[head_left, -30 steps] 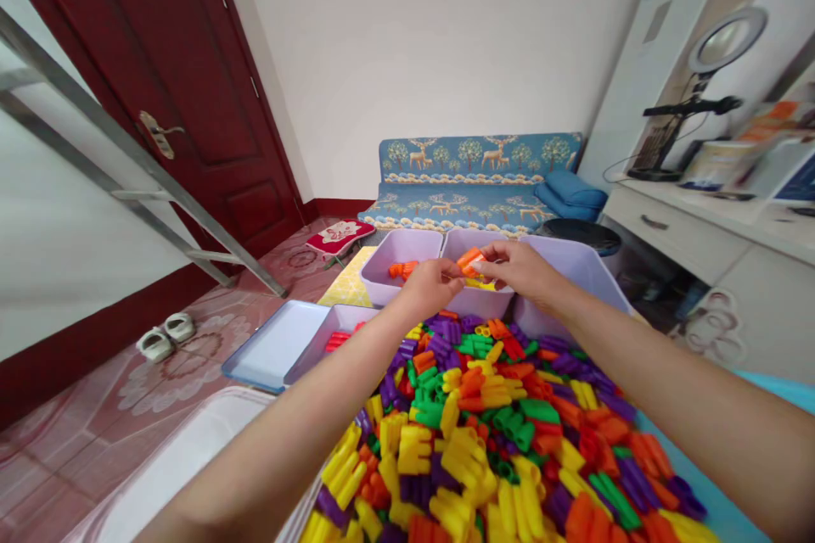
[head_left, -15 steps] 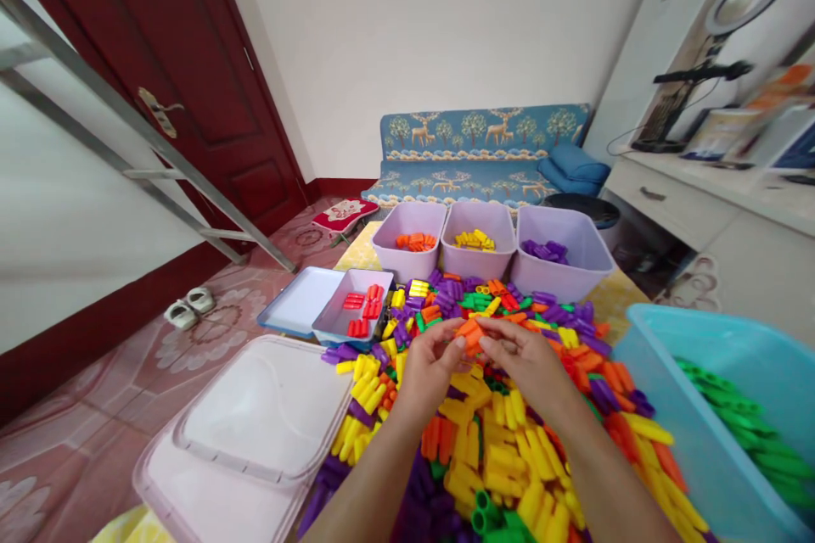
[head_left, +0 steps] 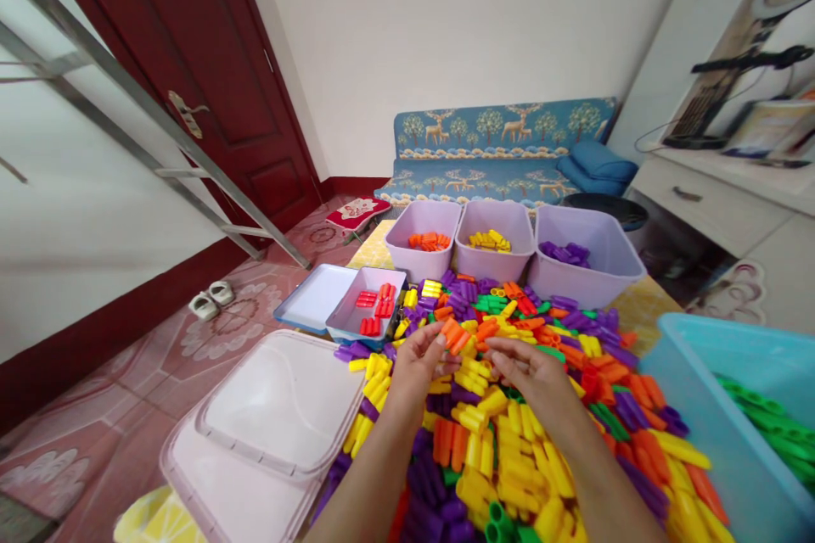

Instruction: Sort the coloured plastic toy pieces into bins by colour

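Over the middle of a heap of colored plastic tube pieces point(head_left: 519, 437), my left hand point(head_left: 417, 363) pinches a joined orange tube block point(head_left: 454, 336) between thumb and fingers. To its right is my right hand point(head_left: 531, 366), apart from that block, its fingers stretched forward and nothing clearly held in them. Just beyond the right fingertips lies another orange piece point(head_left: 487, 328); whether they touch it I cannot tell. Yellow, purple, green and red pieces lie under and around both hands.
Behind the heap stand three lilac bins holding orange point(head_left: 424, 216), yellow point(head_left: 495, 216) and purple point(head_left: 582, 225) pieces. An open case point(head_left: 340, 327) with red pieces is left of them. Pale lids point(head_left: 267, 407) lie front left; a turquoise bin point(head_left: 706, 373) with green pieces is at right.
Both hands were together at the orange block. My right hand has since come away to the right, while the left keeps the block. The camera view has shifted slightly left.
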`<state>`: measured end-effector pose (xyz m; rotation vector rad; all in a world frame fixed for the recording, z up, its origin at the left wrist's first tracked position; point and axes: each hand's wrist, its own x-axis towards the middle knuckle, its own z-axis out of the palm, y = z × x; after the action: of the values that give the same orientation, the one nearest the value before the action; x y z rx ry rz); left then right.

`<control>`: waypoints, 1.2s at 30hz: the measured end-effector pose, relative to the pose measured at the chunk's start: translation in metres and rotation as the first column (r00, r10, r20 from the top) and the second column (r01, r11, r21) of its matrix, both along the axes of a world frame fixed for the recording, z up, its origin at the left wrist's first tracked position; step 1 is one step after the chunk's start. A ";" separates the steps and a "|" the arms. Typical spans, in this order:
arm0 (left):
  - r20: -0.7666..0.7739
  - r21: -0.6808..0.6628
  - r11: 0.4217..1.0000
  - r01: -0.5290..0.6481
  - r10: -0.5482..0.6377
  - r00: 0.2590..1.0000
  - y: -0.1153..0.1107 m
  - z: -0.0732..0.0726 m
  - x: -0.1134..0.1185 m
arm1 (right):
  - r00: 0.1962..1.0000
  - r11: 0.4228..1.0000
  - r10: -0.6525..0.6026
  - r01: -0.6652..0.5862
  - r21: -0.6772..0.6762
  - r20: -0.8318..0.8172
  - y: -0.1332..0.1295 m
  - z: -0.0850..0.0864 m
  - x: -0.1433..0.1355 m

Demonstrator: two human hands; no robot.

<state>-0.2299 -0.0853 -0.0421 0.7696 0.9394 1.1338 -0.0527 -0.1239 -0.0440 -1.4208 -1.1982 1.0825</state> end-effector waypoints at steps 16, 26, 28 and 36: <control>-0.171 0.242 0.965 -0.097 0.141 0.975 0.123 0.091 -0.008 | 0.996 1.000 0.015 -0.016 -0.010 -0.085 0.003 -0.007 0.002; -0.695 0.497 0.734 0.464 0.017 0.719 0.075 0.040 0.018 | 0.984 0.989 -0.096 0.078 0.124 0.151 -0.002 0.003 0.016; -0.778 0.489 0.662 0.568 0.037 0.627 0.049 0.018 0.024 | 0.933 0.977 -0.143 0.079 0.199 0.331 0.004 0.006 0.024; -0.778 0.525 0.706 0.475 0.172 0.604 0.033 -0.013 0.039 | 0.767 0.959 -0.016 -0.169 0.226 0.641 0.038 -0.002 0.016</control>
<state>-0.1906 -0.0521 -0.0552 2.1036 1.1066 0.9457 -0.0371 -0.0859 -0.0458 -1.5776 -1.8276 0.4372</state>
